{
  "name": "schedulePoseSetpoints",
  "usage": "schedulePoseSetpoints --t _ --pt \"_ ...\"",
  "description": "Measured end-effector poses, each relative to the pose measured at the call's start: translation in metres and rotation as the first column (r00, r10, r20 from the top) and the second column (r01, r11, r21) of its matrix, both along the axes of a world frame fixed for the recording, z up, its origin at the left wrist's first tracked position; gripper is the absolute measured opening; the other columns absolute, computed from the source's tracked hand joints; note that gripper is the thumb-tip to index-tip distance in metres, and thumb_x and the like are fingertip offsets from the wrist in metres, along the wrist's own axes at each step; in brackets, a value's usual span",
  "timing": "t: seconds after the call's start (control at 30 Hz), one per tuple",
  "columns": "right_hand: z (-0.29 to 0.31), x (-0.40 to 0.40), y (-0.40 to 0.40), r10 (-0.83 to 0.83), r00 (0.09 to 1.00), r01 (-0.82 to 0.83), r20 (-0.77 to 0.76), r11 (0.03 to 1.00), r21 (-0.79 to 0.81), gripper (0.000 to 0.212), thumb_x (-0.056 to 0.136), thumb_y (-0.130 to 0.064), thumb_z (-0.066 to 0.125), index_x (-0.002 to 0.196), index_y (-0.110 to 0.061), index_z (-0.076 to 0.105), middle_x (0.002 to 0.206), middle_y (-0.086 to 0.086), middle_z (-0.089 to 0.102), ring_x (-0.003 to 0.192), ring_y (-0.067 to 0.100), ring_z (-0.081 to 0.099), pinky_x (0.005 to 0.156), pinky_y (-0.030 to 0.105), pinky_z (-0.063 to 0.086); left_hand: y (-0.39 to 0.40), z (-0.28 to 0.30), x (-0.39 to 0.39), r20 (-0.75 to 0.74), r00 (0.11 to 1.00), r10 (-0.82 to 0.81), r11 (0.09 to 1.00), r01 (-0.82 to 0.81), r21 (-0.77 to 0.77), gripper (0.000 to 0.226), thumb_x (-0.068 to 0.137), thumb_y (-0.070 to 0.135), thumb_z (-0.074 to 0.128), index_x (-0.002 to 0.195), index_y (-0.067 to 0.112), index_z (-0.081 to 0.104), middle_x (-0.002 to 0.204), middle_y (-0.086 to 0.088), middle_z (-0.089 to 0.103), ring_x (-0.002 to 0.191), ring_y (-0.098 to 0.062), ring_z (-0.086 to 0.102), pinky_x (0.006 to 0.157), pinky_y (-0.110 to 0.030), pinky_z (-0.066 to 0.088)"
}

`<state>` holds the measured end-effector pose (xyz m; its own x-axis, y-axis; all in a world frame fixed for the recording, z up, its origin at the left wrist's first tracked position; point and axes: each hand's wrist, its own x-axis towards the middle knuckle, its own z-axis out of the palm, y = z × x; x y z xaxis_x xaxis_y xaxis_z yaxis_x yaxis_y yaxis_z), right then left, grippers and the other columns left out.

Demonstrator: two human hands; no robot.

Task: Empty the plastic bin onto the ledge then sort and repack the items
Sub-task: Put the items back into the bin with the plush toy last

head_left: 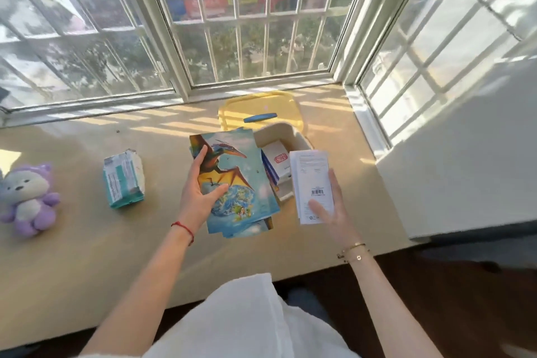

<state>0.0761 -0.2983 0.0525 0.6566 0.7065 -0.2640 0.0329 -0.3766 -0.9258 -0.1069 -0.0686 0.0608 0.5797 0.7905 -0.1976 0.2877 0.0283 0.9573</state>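
White cloth lies nearest. Left hand (200, 183) grips a stack of glossy dinosaur picture books (235, 180); right hand (331, 206) grips a white printed booklet (312, 180). Loosely held, books may fan and slip past the white plastic bin (279, 136) onto the beige ledge (87, 212).

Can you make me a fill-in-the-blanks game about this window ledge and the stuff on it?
1. The left hand holds a book with a flying ____ on its cover.
2. The plush toy on the ledge is mostly ____ in colour.
3. The bin's lid, lying by the window, is ____.
4. The white booklet is in the ____ hand.

Missing words: dinosaur; purple; yellow; right
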Motion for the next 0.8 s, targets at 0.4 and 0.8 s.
schedulePoseSetpoints --t 0.4,0.8 --pt "-0.058 0.101 0.094 0.201 0.978 -0.205 -0.053 0.974 -0.097 0.076 0.095 -0.01 0.058 0.154 -0.024 0.012 0.129 -0.036 0.029 0.101 -0.034 0.041 0.076 -0.004 0.038 0.03 -0.079 0.076 -0.13 0.966 0.222 0.968 -0.234 -0.086 0.086 0.085 0.0 0.07 0.15 0.041 0.029 0.136 0.002 0.048 0.114 -0.004 0.056 0.087 -0.016 0.052" --pt "-0.132 0.132 0.125 0.294 0.95 -0.308 -0.108 0.938 -0.157 0.082 0.093 -0.031 0.063 0.151 -0.047 0.008 0.133 -0.041 0.033 0.108 -0.028 0.044 0.08 -0.005 0.037 0.028 -0.17 0.107 -0.292 0.926 0.239 0.951 -0.284 -0.124 0.081 0.083 0.005 0.072 0.144 0.046 0.039 0.139 0.012 0.049 0.12 -0.009 0.052 0.096 -0.021 0.048"
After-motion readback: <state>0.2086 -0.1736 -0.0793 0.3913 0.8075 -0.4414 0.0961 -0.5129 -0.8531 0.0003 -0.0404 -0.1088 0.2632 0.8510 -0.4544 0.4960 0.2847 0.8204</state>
